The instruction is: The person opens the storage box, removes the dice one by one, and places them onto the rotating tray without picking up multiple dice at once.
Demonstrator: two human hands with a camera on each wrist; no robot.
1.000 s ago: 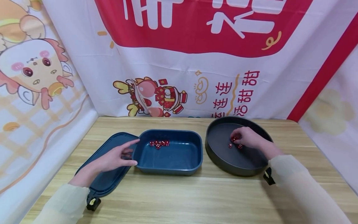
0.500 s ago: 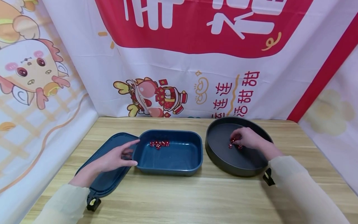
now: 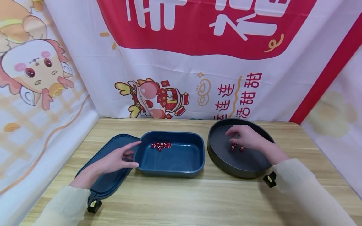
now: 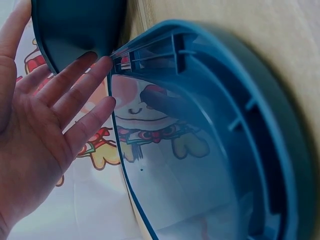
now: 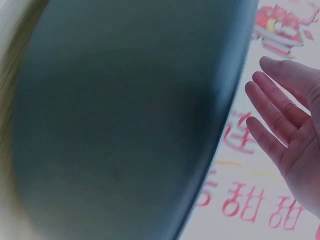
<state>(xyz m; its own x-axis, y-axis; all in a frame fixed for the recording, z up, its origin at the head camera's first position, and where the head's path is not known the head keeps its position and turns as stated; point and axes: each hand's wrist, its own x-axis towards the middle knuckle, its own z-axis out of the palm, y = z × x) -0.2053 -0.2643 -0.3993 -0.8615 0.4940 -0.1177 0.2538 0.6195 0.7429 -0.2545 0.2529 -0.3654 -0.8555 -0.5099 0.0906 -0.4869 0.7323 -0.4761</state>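
Observation:
Inside the round dark grey pan at right, several small red dice with white dots lie near its middle. Above them my right hand hovers with loosely bent fingers. The right wrist view shows nothing between those fingers; the pan's outer wall fills its left half. My left hand has its fingers spread, the index finger and thumb at the left end of the blue rectangular box. Several more red dice sit together near the back wall of that box.
A blue lid lies on the wooden table under my left forearm. Printed cloth stands as a wall behind the table and along both sides. The pan stands just right of the box.
My right hand has risen off the dice in the pan and shifted slightly left and away, its fingers loosening. The dice stay in the pan. My left hand has kept its place.

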